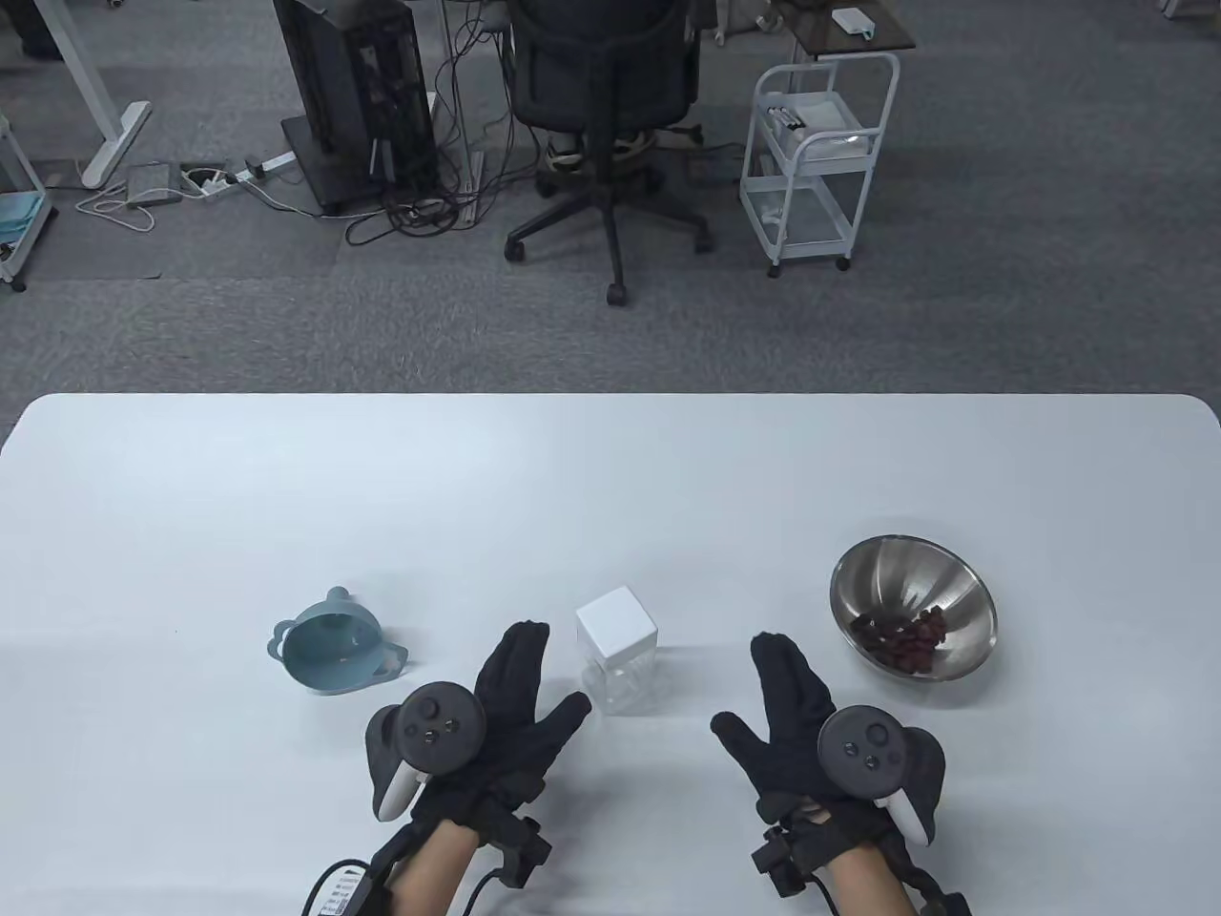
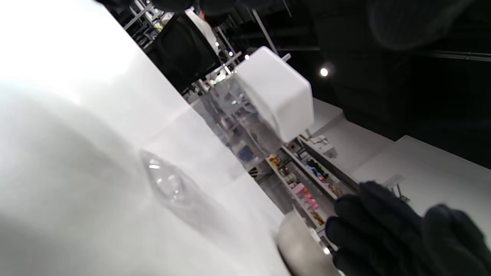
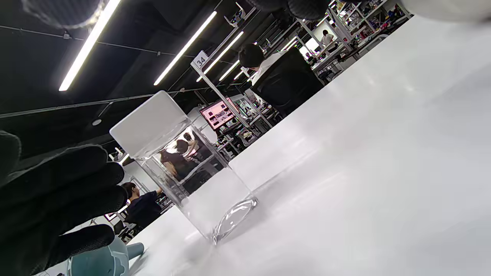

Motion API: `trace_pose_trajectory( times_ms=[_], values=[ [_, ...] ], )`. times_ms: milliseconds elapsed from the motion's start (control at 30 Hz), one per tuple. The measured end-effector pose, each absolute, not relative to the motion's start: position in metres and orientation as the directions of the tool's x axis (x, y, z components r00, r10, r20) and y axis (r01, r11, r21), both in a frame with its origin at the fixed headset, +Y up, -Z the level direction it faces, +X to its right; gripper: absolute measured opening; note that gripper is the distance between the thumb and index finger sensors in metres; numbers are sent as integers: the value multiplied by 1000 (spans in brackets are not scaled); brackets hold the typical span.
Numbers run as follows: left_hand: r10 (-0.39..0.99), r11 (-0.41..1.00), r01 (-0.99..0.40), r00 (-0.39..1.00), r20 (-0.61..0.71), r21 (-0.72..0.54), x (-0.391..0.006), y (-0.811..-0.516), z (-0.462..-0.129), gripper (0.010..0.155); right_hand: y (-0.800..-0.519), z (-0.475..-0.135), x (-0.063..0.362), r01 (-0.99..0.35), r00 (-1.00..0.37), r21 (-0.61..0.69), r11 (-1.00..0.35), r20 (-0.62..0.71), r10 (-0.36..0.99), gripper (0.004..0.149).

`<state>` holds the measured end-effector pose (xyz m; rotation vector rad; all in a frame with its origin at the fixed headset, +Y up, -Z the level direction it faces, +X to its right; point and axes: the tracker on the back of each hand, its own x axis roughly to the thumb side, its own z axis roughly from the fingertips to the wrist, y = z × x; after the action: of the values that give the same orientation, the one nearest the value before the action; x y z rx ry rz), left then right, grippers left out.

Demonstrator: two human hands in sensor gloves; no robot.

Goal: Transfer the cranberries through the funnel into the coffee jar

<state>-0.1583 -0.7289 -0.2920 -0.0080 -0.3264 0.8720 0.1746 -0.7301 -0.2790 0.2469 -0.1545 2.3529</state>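
Both hands are flanking the coffee jar, which is standing upright mid-table with its white lid on; the left hand and right hand are spread wide, holding nothing. Opening it well probably means steadying the clear body with one hand while lifting the lid straight off. The blue funnel is waiting to the left, the cranberries in the steel bowl to the right.

Black gloves, grey trackers

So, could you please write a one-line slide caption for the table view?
Open gloved left hand and right hand flank a lidded clear jar, funnel left, bowl of cranberries right.
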Motion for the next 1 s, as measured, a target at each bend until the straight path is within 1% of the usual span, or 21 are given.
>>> trace_pose_trajectory(
  times_ms=[267, 467, 533, 733, 867, 1000],
  values=[
    [754, 645, -752, 597, 275, -135, -160, -729, -293, 92, -731, -279, 174, -703, -702, -39, -711, 206, 682, 91],
    [751, 647, -751, 601, 273, -128, -162, -729, -293, 92, -734, -283, 165, -688, -721, -59, -723, 168, 672, 94],
    [755, 644, -755, 598, 270, -127, -163, -729, -293, 92, -733, -287, 156, -674, -735, -64, -736, 153, 660, 96],
    [760, 638, -759, 594, 266, -130, -164, -729, -294, 92, -736, -306, 116, -596, -799, -3, -803, 108, 592, 104],
    [765, 632, -765, 587, 265, -128, -165, -729, -294, 92, -746, -319, 91, -633, -771, 18, -774, 75, 632, 109],
    [767, 628, -768, 583, 267, -126, -165, -729, -294, 92, -754, -328, 75, -677, -736, -44, -734, 52, 675, 116]
  ],
)
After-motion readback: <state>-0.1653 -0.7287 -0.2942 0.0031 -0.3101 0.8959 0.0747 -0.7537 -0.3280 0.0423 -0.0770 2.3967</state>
